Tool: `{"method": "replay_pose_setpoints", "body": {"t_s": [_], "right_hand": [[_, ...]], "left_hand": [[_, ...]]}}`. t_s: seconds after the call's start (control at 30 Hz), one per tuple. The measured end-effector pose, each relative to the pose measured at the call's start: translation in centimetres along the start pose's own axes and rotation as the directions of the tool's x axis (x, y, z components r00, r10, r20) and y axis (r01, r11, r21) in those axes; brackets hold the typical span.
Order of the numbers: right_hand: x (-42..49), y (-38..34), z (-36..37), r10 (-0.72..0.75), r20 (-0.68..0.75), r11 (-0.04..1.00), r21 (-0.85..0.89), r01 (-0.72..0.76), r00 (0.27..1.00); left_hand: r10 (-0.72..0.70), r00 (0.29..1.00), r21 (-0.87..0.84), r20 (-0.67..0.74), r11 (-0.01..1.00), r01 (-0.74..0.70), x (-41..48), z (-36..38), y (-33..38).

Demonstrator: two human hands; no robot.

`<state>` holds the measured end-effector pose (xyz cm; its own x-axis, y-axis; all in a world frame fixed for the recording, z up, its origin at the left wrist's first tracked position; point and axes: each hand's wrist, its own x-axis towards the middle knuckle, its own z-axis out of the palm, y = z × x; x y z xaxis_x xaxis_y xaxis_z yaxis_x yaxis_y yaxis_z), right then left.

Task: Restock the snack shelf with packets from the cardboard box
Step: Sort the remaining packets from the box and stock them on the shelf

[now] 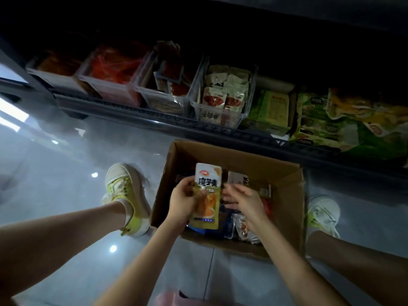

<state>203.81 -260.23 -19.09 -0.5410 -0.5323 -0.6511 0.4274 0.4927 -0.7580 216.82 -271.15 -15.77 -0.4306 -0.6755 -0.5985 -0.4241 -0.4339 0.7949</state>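
1. Two hands above the cardboard box (240, 159): left hand (182, 203) grips the yellow packet (207, 184) by its left edge; right hand (245, 198) beside it, fingers loose, empty.
2. Packet's long axis runs toward the box's far wall.
3. Snack shelf (123, 108) lies beyond the box.

L hand (182, 200) grips yellow-white packet (206, 195) over open cardboard box (284, 173); R hand (244, 198) beside it, fingers loose. Shelf (154, 115) w/ snack bins (223, 100) behind box.
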Motion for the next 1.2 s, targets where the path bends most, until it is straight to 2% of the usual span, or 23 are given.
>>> {"method": "replay_pose_setpoints", "body": {"t_s": [0.07, 0.13, 0.27, 0.4, 0.53, 0.6, 0.67, 0.7, 0.77, 0.83, 0.9, 0.97, 1.07, 1.13, 1.2], "right_hand": [[1.7, 1.5, -1.3, -0.027, -0.124, 0.978, -0.21, 0.0, 0.992], [3.4, 3.1, -2.6, -0.01, -0.181, 0.951, -0.307, -0.047, 0.984], [7.4, 5.3, -4.1, 0.032, -0.196, 0.909, -0.403, -0.11, 0.98], [10.7, 5.4, -4.6, 0.007, -0.209, 0.78, -0.61, -0.136, 0.978], [12.3, 6.3, -4.0, 0.016, -0.123, 0.698, -0.709, -0.1, 0.992], [12.2, 7.2, -3.2, -0.011, -0.019, 0.644, -0.765, -0.008, 1.0], [10.9, 7.3, -2.2, -0.071, 0.083, 0.524, -0.845, 0.108, 0.994], [10.4, 7.3, -1.9, -0.097, 0.128, 0.476, -0.865, 0.159, 0.987], [10.0, 7.6, -2.1, -0.122, 0.138, 0.493, -0.851, 0.181, 0.983], [10.2, 7.4, -2.8, -0.168, 0.048, 0.538, -0.832, 0.132, 0.985], [10.8, 7.0, -4.0, -0.233, -0.003, 0.475, -0.873, 0.111, 0.973], [11.9, 6.9, -5.4, -0.192, 0.022, 0.399, -0.912, 0.099, 0.981], [12.9, 7.0, -6.5, -0.107, 0.062, 0.391, -0.915, 0.099, 0.992], [12.7, 7.1, -6.5, -0.105, 0.036, 0.392, -0.917, 0.075, 0.994], [11.7, 7.4, -6.2, -0.173, 0.002, 0.362, -0.93, 0.066, 0.985]], "left_hand": [[-0.009, 0.999, -0.017, -0.03, 1.0, 0.008, 0.8, -0.8, -0.6], [-0.031, 0.998, -0.025, -0.05, 0.999, 0.03, 1.6, -1.6, -1.1], [-0.097, 0.993, -0.07, -0.071, 0.993, 0.092, 3.2, -1.9, -2.2], [-0.134, 0.988, -0.083, -0.083, 0.988, 0.127, 4.2, -1.8, -3.2], [-0.134, 0.987, -0.094, -0.087, 0.988, 0.126, 4.7, -1.9, -3.4], [-0.122, 0.989, -0.095, -0.082, 0.989, 0.114, 4.9, -1.9, -3.2], [-0.111, 0.991, -0.092, -0.073, 0.99, 0.104, 4.9, -1.8, -3.0], [-0.109, 0.992, -0.088, -0.068, 0.991, 0.102, 4.9, -1.7, -2.9], [-0.106, 0.992, -0.081, -0.066, 0.992, 0.1, 4.9, -1.6, -3.0], [-0.103, 0.992, -0.082, -0.076, 0.992, 0.097, 4.8, -1.6, -3.0], [-0.101, 0.991, -0.078, -0.086, 0.992, 0.094, 4.8, -1.5, -3.0], [-0.103, 0.991, -0.076, -0.089, 0.992, 0.096, 4.7, -1.4, -3.1], [-0.107, 0.99, -0.077, -0.087, 0.992, 0.101, 4.7, -1.2, -3.0], [-0.106, 0.991, -0.07, -0.077, 0.992, 0.101, 4.7, -1.1, -2.9], [-0.103, 0.992, -0.067, -0.069, 0.993, 0.099, 4.8, -1.0, -2.8]]}}
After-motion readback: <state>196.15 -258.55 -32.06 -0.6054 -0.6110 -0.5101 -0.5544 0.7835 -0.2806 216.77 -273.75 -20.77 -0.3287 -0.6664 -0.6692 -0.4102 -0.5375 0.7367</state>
